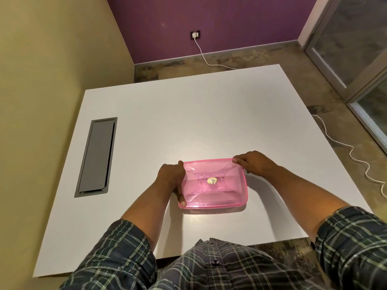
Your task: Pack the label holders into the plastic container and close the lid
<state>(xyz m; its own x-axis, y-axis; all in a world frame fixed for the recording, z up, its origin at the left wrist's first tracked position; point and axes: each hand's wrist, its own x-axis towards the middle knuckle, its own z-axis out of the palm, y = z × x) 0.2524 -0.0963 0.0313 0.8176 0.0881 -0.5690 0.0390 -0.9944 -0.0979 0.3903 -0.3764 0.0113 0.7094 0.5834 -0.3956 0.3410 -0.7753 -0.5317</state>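
- The pink lid (213, 183) is cloudy, so whatever sits inside the plastic container (211, 206) can't be made out; only faint curved shapes show through it.
- The container's walls are mostly hidden under the lid; just a thin pink edge shows along the near side.
- There's a small round gold sticker (212, 181) at the lid's centre, its print too small to read.
- Left hand (170, 177) wraps the container's left end: thumb down on the near left corner, fingertips up at the far left corner, palm against the side.
- Right hand (254, 163) pinches the far right corner, fingers curled over the rim; its palm side is out of sight.
- The lid lies flat over the container, pink and see-through with a raised moulded pattern; whether it has snapped shut all round, I can't tell.
- It sits on the white table (209, 114), toward the near edge, roughly in front of the person.
- A grey hatch (96, 158) is set into the table well off to the left.
- Plaid sleeves (354, 243) are rolled up on both arms, cut off at the bottom.
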